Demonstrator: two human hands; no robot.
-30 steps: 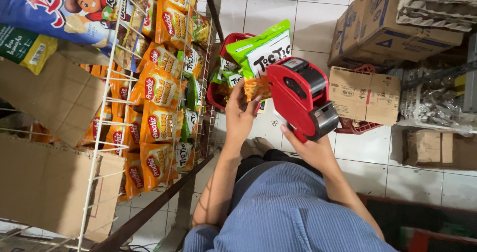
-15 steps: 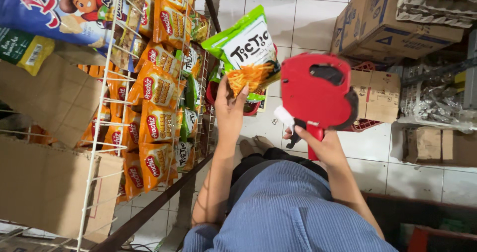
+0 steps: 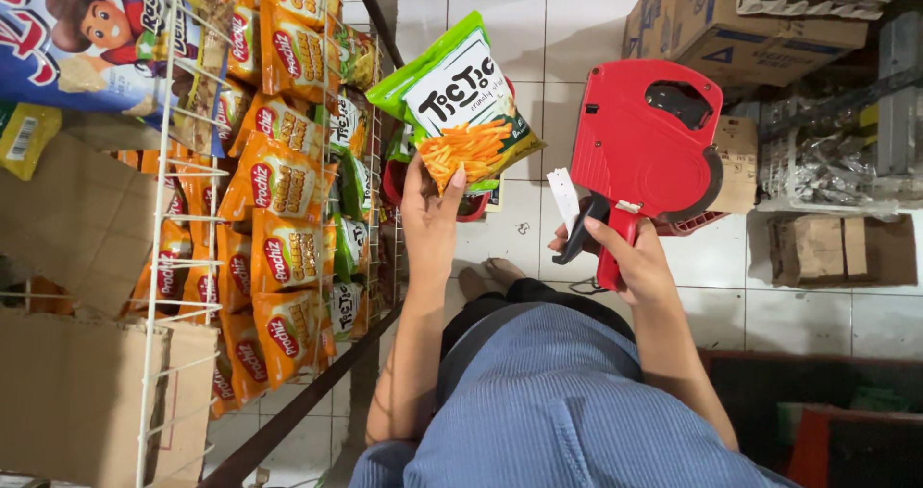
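At the left of the frame, a white wire rack (image 3: pixel 178 257) holds rows of orange snack packets (image 3: pixel 279 175). At centre, the left hand (image 3: pixel 430 221) grips the bottom edge of a green snack bag (image 3: pixel 461 108), held up over the tiled floor (image 3: pixel 567 26). To the right, the right hand (image 3: pixel 630 257) is closed around the handle of a red price-label gun (image 3: pixel 644 142).

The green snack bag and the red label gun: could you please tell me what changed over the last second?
The left hand lifted the green snack bag clear of the red basket. The right hand drew the red label gun off the bag. Both grips and the wire rack stayed.
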